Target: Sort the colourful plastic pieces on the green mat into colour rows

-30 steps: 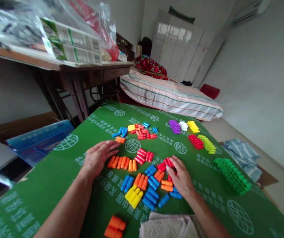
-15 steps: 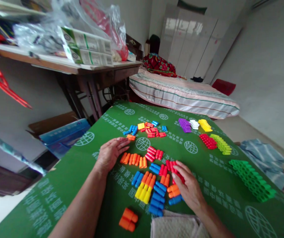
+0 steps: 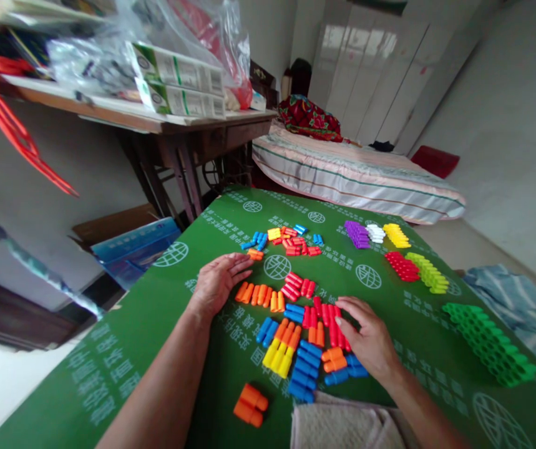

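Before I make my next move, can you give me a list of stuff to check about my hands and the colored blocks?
1. Left hand open: ok, fingers loosely spread beside the orange row.
2. Right hand at the red blocks: ok, thumb and fingertips are right by them.
3. Right hand gripping a block: cannot tell, the fingers hide too much.
4. Orange blocks all together: not ok, one orange pair lies apart, nearer you.
5. Towel well away from the blue stack: not ok, its edge is right by the nearest blue block.
6. Green stack away from both hands: ok, it's off to the right.
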A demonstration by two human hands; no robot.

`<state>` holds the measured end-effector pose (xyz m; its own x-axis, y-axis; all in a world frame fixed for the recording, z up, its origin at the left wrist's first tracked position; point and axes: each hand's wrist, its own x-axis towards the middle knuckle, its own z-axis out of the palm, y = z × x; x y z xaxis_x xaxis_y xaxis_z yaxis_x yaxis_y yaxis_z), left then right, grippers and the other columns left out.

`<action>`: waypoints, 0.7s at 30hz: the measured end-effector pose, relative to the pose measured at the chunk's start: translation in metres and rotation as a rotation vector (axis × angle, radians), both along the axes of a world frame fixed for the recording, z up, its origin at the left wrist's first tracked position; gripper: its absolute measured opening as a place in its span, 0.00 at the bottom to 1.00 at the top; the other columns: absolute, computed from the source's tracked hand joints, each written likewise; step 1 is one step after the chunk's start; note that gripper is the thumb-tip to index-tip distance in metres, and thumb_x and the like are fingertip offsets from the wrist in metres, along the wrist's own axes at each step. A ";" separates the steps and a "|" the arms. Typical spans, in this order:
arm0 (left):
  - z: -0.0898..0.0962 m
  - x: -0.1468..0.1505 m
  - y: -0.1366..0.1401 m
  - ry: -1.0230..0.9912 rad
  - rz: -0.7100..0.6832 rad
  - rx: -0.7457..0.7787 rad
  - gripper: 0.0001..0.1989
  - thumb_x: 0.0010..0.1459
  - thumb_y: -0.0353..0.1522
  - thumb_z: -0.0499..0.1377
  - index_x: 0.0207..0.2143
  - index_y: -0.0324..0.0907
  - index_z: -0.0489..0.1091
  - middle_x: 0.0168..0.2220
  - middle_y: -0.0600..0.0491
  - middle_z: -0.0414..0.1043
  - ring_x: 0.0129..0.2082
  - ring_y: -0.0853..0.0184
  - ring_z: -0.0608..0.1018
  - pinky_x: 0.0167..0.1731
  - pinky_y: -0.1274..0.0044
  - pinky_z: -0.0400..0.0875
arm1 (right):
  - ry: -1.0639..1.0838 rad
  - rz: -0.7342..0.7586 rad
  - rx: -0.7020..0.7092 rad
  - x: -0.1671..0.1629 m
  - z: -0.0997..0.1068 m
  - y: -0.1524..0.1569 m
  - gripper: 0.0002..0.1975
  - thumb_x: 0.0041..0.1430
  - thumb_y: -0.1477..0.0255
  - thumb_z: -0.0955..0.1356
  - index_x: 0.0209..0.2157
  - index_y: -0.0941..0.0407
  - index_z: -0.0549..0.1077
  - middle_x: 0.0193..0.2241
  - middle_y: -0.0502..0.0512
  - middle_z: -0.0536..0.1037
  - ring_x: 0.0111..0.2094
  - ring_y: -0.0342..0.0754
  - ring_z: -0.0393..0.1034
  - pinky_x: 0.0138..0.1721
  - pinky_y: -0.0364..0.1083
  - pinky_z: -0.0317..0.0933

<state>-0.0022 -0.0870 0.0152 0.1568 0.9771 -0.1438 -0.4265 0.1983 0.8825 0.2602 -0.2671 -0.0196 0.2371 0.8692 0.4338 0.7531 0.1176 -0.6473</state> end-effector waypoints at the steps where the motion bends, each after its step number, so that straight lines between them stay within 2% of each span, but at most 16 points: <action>1: 0.000 0.000 0.000 -0.002 -0.001 -0.001 0.13 0.47 0.31 0.62 0.35 0.34 0.70 0.41 0.41 0.76 0.43 0.57 0.79 0.36 0.74 0.77 | -0.033 0.033 -0.023 -0.001 0.004 0.004 0.14 0.57 0.71 0.65 0.43 0.53 0.78 0.45 0.58 0.78 0.49 0.53 0.71 0.55 0.55 0.65; 8: 0.000 -0.001 0.000 -0.003 -0.011 -0.013 0.12 0.48 0.31 0.61 0.36 0.33 0.70 0.42 0.39 0.76 0.43 0.56 0.79 0.36 0.74 0.77 | -0.173 0.207 -0.229 -0.018 0.021 0.028 0.26 0.49 0.83 0.64 0.51 0.54 0.74 0.51 0.56 0.75 0.54 0.52 0.67 0.60 0.55 0.58; 12: 0.001 -0.001 0.000 0.005 -0.004 -0.016 0.11 0.48 0.30 0.61 0.35 0.33 0.70 0.41 0.39 0.76 0.43 0.56 0.79 0.36 0.74 0.77 | -0.136 0.227 -0.255 -0.023 0.021 0.035 0.25 0.48 0.83 0.64 0.48 0.55 0.75 0.47 0.57 0.77 0.50 0.52 0.70 0.56 0.53 0.61; 17: 0.001 -0.001 0.001 0.002 -0.010 -0.020 0.11 0.47 0.30 0.61 0.34 0.33 0.71 0.40 0.40 0.76 0.42 0.56 0.79 0.37 0.73 0.78 | 0.004 0.134 -0.155 -0.016 0.018 0.035 0.22 0.51 0.79 0.65 0.48 0.54 0.74 0.46 0.55 0.77 0.47 0.49 0.71 0.50 0.47 0.65; 19: 0.002 -0.002 0.003 -0.005 -0.021 -0.020 0.11 0.46 0.30 0.62 0.34 0.33 0.71 0.40 0.40 0.77 0.43 0.56 0.79 0.37 0.73 0.78 | 0.009 0.047 -0.137 -0.004 0.018 0.035 0.21 0.53 0.77 0.65 0.49 0.54 0.73 0.46 0.55 0.77 0.46 0.48 0.72 0.46 0.45 0.66; 21: 0.002 -0.004 0.006 -0.004 -0.028 -0.018 0.13 0.45 0.31 0.63 0.34 0.33 0.72 0.40 0.40 0.77 0.43 0.56 0.79 0.38 0.73 0.78 | -0.071 -0.091 -0.176 0.013 0.020 0.033 0.18 0.54 0.75 0.65 0.47 0.54 0.74 0.43 0.55 0.78 0.42 0.48 0.73 0.41 0.44 0.67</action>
<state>-0.0058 -0.0815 0.0177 0.1845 0.9697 -0.1605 -0.4240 0.2258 0.8771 0.2731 -0.2340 0.0007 0.2926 0.9096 0.2951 0.7997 -0.0636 -0.5971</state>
